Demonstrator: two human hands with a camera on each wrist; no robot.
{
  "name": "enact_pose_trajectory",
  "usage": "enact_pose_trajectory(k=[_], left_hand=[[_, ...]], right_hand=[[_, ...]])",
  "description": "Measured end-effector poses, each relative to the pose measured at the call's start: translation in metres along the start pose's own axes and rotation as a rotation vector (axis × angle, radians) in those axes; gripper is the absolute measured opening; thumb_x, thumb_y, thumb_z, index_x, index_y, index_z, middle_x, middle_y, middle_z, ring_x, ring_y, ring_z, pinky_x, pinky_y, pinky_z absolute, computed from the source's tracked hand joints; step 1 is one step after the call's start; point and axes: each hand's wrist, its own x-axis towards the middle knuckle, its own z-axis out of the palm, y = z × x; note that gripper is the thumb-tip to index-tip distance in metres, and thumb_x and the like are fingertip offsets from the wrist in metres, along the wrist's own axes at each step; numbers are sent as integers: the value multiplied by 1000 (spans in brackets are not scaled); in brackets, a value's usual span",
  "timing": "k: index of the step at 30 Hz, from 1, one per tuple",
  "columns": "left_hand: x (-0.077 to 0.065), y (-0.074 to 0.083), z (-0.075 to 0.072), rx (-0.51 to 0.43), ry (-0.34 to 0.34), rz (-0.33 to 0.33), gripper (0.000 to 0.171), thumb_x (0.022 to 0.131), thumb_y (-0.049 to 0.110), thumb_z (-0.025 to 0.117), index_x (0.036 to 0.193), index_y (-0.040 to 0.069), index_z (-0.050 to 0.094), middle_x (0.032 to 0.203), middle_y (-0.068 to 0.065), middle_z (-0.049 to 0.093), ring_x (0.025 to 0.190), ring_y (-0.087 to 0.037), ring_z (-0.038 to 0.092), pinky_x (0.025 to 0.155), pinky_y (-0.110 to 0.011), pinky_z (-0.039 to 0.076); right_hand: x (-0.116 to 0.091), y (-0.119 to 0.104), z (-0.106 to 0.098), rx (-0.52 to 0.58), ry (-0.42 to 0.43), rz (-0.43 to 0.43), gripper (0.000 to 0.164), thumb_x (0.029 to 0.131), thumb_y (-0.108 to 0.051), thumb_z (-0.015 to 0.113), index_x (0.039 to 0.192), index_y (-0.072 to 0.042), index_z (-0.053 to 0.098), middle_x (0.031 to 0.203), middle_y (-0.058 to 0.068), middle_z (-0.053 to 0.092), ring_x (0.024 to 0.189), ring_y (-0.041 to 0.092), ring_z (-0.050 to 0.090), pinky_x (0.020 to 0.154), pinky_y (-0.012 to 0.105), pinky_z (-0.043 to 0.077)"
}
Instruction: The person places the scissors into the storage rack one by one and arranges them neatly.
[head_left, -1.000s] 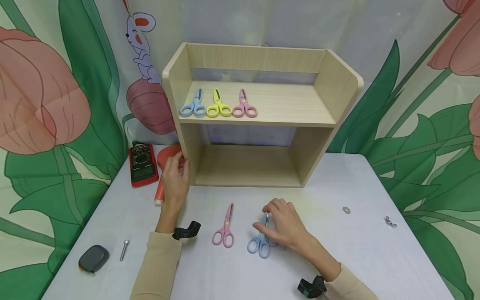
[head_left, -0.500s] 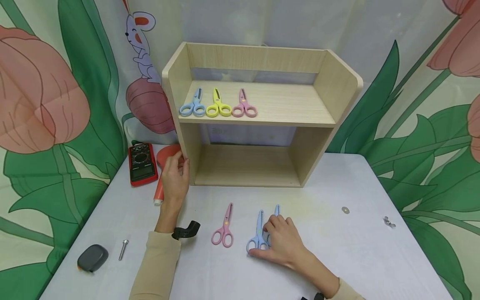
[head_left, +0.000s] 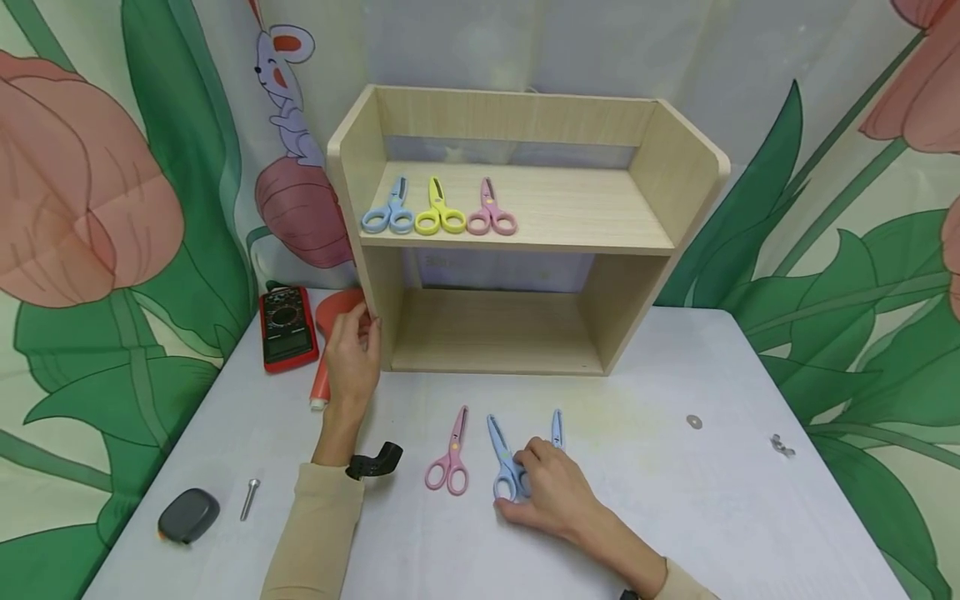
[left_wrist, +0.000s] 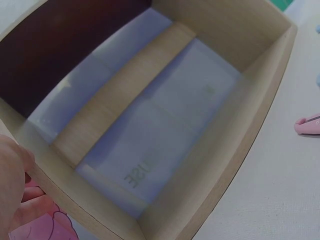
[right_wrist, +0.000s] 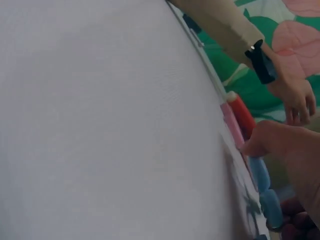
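My right hand [head_left: 551,492] pinches the handles of a pair of blue scissors [head_left: 500,442] lying on the white table, thumb at the lower loop. Blue handle loops [right_wrist: 261,175] show beside the thumb in the right wrist view. The blade of a second pair of blue scissors [head_left: 557,427] sticks out beyond that hand, which hides its handles. To the left lies a pair of pink scissors [head_left: 452,458], points away from me. My left hand [head_left: 354,354] rests its loosely bent fingers against the outer left side of a wooden shelf [head_left: 517,248].
Blue, yellow [head_left: 438,208] and pink scissors stand in a row on the upper board. Left of the shelf lie a red multimeter [head_left: 288,329] and a red-orange handled object [head_left: 321,379]. A tape measure [head_left: 189,515], bolt [head_left: 250,498], washer [head_left: 694,422] and wing nut [head_left: 782,446] lie farther out.
My right hand has come down onto the blue scissors. The left blue pair has turned, its tip swinging left, away from the other blue pair. My left hand has stayed put.
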Motion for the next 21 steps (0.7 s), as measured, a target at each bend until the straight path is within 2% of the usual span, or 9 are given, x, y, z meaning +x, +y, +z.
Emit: enact_pose_trajectory(k=[4, 8, 13, 17, 21], left_hand=[[0, 1, 0, -1, -2, -3, 37, 98, 14, 65, 130, -2, 60, 108, -21, 63, 96, -32, 69, 83, -45, 62], [1, 2, 0, 4, 0, -14, 36, 98, 15, 64, 131, -1, 60, 108, -21, 62, 97, -32, 68, 84, -46, 62], [1, 2, 0, 0, -2, -13, 36, 99, 15, 63, 131, 0, 60, 108, -21, 62, 97, -32, 68, 84, -46, 62], [0, 1, 0, -1, -6, -21, 36, 99, 16, 63, 131, 0, 60, 108, -20, 62, 97, -32, 67, 85, -46, 62], [0, 0, 1, 2, -10, -26, 37, 99, 17, 63, 132, 1, 60, 109, -20, 62, 98, -31, 67, 85, -45, 62]], right_hand=[[8, 0, -7, 110, 64, -8, 51, 62, -42, 84, 95, -7, 69, 90, -4, 58, 73, 4, 51, 60, 16, 49], [27, 1, -25, 190, 196, -99, 51, 61, -36, 85, 98, -5, 67, 94, 0, 59, 74, 9, 58, 61, 19, 54], [59, -3, -61, 255, 348, -196, 52, 68, -36, 84, 104, -1, 67, 96, 6, 60, 78, 14, 61, 63, 25, 57], [86, -2, -96, 282, 461, -226, 54, 75, -40, 79, 105, 3, 68, 97, 12, 60, 79, 18, 59, 63, 29, 56], [114, 3, -127, 240, 529, -218, 55, 74, -39, 79, 105, 5, 68, 96, 15, 59, 79, 22, 58, 64, 33, 54]])
